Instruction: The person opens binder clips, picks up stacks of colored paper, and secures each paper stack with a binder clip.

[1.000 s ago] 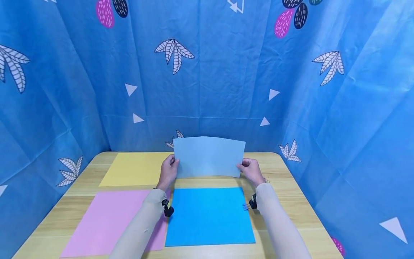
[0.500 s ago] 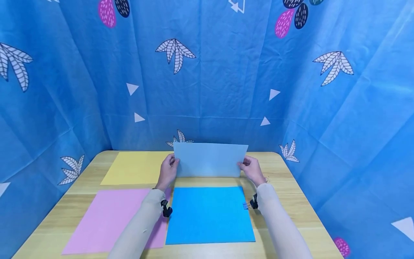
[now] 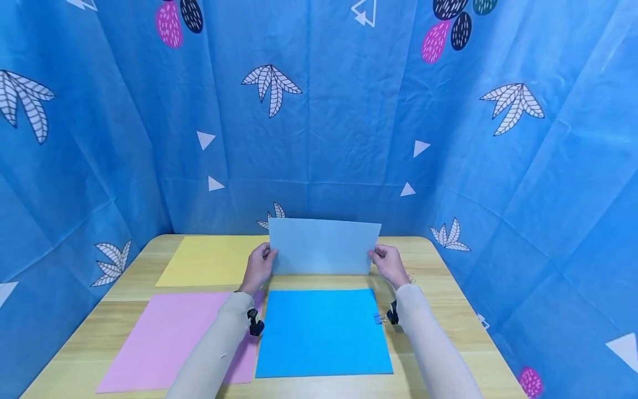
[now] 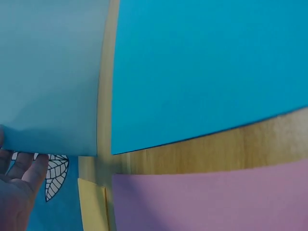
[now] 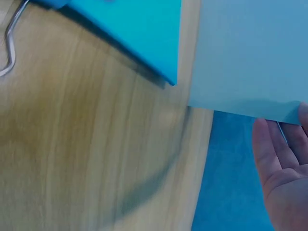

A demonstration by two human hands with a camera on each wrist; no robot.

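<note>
A light blue sheet of paper (image 3: 324, 246) stands up near the back of the table, leaning toward the far curtain. My left hand (image 3: 259, 266) pinches its left edge, thumb in front and fingers behind. At the right edge, my right hand (image 3: 390, 265) pinches it the same way. Its lower edge lies close over the tabletop, behind a bright blue sheet (image 3: 324, 332). In the right wrist view, the fingers (image 5: 267, 149) reach behind the light blue paper (image 5: 245, 57); the left wrist view shows the left hand (image 4: 19, 192) at the opposite edge.
A yellow sheet (image 3: 209, 260) lies at the back left, and a pink sheet (image 3: 164, 338) lies in front of it, partly under the left sleeve. A binder clip (image 3: 378, 318) grips the bright blue sheet's right edge. Blue patterned curtains (image 3: 309, 138) surround the wooden table (image 3: 448, 321).
The light blue sheet's top edge was bowed upward and is now nearly straight and a little lower. Both hands keep their hold, almost unmoved. The head view has shifted slightly.
</note>
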